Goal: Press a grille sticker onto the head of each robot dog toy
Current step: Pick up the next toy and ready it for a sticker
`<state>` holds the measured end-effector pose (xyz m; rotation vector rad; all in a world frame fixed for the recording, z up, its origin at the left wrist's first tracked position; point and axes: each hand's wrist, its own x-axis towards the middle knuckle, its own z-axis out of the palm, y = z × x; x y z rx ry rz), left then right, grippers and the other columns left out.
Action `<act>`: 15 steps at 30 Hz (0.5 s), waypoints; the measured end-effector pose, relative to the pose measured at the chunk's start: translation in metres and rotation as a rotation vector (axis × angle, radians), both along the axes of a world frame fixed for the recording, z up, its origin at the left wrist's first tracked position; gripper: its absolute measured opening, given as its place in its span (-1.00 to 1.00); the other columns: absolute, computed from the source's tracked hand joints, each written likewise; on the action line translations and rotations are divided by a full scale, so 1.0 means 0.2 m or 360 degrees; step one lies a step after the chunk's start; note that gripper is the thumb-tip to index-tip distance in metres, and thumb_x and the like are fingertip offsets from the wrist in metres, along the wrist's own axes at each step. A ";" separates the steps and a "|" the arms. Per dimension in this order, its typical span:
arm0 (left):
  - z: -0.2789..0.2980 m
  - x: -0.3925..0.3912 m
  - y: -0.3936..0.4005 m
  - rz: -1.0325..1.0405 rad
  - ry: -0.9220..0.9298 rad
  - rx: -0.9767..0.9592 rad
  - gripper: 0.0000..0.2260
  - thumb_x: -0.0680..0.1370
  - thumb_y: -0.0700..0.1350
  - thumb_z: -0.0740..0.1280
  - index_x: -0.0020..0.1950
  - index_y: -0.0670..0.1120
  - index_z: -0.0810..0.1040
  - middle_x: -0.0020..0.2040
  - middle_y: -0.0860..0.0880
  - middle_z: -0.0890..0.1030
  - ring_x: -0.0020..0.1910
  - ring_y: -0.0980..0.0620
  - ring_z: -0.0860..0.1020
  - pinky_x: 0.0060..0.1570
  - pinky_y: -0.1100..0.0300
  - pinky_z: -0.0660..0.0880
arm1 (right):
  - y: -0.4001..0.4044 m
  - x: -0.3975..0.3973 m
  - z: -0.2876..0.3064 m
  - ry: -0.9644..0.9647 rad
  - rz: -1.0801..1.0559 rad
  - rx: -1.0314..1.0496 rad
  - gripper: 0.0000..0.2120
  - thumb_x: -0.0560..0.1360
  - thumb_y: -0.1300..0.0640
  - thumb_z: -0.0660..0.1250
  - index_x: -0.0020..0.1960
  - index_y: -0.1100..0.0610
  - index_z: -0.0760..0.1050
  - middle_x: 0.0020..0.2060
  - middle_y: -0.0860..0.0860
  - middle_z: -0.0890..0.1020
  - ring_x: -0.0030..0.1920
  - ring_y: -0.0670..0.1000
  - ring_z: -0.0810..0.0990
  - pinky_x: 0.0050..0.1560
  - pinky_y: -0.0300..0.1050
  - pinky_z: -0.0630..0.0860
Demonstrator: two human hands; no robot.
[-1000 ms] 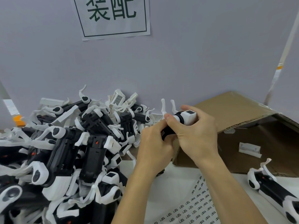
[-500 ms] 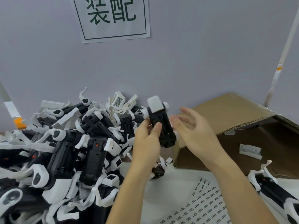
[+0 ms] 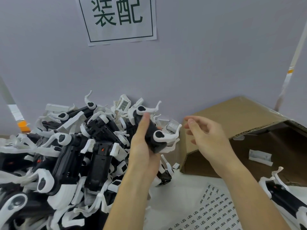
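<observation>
Tilted since before, toy dog [image 3: 153,136] in left hand [image 3: 142,146]; right hand [image 3: 209,136] apart.

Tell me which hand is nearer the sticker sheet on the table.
Right. The right hand hovers open above and behind the sticker sheet, its forearm crossing over it; the left hand grips a robot dog toy farther left.

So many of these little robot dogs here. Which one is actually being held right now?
The black-and-white robot dog gripped in the left hand, lifted above the pile. The others lie loose on the table; the right hand is empty beside it.
</observation>
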<state>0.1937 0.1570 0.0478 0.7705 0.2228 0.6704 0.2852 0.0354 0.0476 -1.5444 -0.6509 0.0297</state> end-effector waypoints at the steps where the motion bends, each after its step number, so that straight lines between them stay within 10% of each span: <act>1: 0.00 0.00 0.00 0.0005 -0.0010 -0.0024 -0.74 0.30 0.06 0.50 -0.13 -0.08 0.68 -0.28 -0.07 0.55 -0.36 0.05 0.54 -0.27 0.12 0.47 | 0.01 0.00 0.00 0.0015 0.0015 -0.0011 -0.85 0.64 0.02 0.28 0.02 -0.16 0.62 -0.03 -0.16 0.69 0.07 -0.16 0.65 0.12 -0.11 0.58; 11: -0.02 -0.01 0.02 -0.0190 -0.0144 -0.0083 -0.64 0.68 0.00 0.16 0.20 -0.25 0.57 -0.02 -0.20 0.70 -0.08 -0.13 0.71 0.16 -0.08 0.57 | 0.01 -0.05 0.01 0.0280 0.0541 -0.0178 -0.73 0.68 0.18 0.19 0.23 -0.06 0.59 0.07 -0.01 0.72 0.00 -0.02 0.74 -0.08 -0.11 0.66; 15: -0.01 -0.02 0.01 -0.0161 -0.0118 -0.0020 -0.66 0.72 -0.05 0.09 0.26 -0.21 0.55 0.07 -0.22 0.70 -0.03 -0.15 0.70 -0.06 -0.08 0.67 | -0.02 -0.07 0.02 0.0259 0.0972 -0.0171 -0.57 0.49 0.13 0.37 0.31 -0.19 0.52 0.17 0.07 0.65 0.06 0.05 0.73 -0.09 -0.13 0.65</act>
